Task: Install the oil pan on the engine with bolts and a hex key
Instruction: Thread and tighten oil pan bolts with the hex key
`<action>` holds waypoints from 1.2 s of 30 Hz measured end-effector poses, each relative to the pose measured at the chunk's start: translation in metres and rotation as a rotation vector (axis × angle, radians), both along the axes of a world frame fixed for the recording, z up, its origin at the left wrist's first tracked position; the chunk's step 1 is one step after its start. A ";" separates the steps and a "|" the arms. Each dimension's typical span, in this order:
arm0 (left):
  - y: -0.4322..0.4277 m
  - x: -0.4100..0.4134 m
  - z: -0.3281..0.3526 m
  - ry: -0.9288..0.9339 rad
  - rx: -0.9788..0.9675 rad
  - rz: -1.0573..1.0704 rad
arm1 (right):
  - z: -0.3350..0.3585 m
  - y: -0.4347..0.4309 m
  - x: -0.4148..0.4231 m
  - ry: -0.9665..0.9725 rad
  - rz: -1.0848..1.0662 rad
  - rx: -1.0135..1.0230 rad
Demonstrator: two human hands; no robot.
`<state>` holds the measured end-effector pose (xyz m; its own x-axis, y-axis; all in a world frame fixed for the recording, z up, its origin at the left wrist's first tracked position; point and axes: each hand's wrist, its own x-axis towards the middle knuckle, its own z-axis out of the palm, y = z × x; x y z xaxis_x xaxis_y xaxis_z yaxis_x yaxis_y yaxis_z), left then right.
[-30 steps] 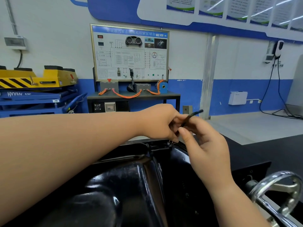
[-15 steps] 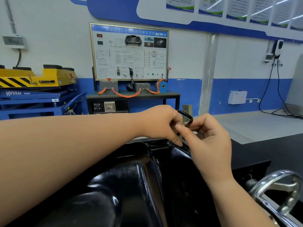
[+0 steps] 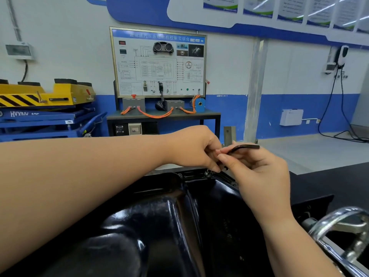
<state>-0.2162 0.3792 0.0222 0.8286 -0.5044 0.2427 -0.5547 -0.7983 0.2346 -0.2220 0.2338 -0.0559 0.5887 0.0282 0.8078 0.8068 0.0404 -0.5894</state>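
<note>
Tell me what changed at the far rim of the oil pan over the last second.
The long arm of the hex key swung from pointing up-right to lying nearly level, pointing right, turned by the fingers of the right hand. The left hand stayed pinched at the key's bend, and the oil pan did not move.

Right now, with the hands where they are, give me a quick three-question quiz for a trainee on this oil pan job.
1. True or false: the hex key lies loose on the oil pan.
2. Where do the left hand and right hand meet? A) over the pan's far edge B) over its near edge C) over its middle
3. Fill in: the key's free arm points to the person's ____.
Key: 1 false, both hands hold it; 2 A; 3 right.
</note>
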 end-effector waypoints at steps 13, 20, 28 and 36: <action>-0.003 0.000 -0.002 -0.102 0.071 0.029 | -0.001 0.001 0.002 0.033 -0.018 -0.068; -0.002 0.000 0.001 -0.078 0.061 0.045 | -0.003 0.000 0.002 0.009 0.054 -0.084; -0.002 0.001 -0.005 -0.021 0.009 0.010 | -0.001 0.000 0.002 0.009 -0.092 -0.069; -0.005 0.001 -0.003 -0.082 0.059 0.061 | -0.003 -0.004 -0.001 0.047 0.118 -0.056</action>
